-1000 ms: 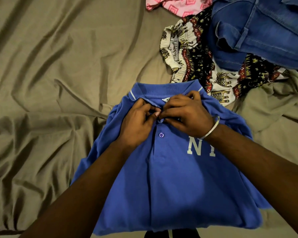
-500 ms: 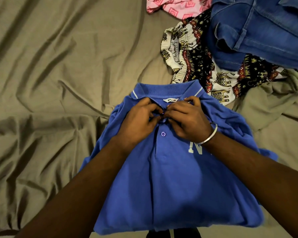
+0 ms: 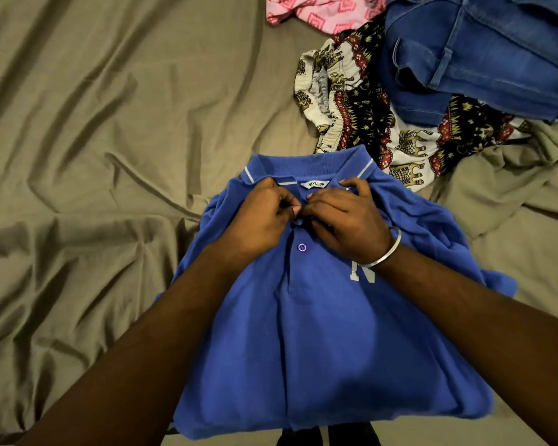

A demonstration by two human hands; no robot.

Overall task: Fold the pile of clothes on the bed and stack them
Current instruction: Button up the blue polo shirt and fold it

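Head view: on the rumpled olive sheet, a blue knit polo, soft and folded to a rough rectangle, long axis running toward the top of the view, collar at the far end. At its placket, just below the collar: left hand and right hand side by side, fingertips pinching the cloth. Beyond the collar: patterned cloth, stiff jeans, pink cloth.

My left hand and right hand hide the top of the blue cotton polo shirt's placket. My right wrist covers most of its white lettering. The picture's edge cuts off the folded blue denim jeans and pink patterned cloth.
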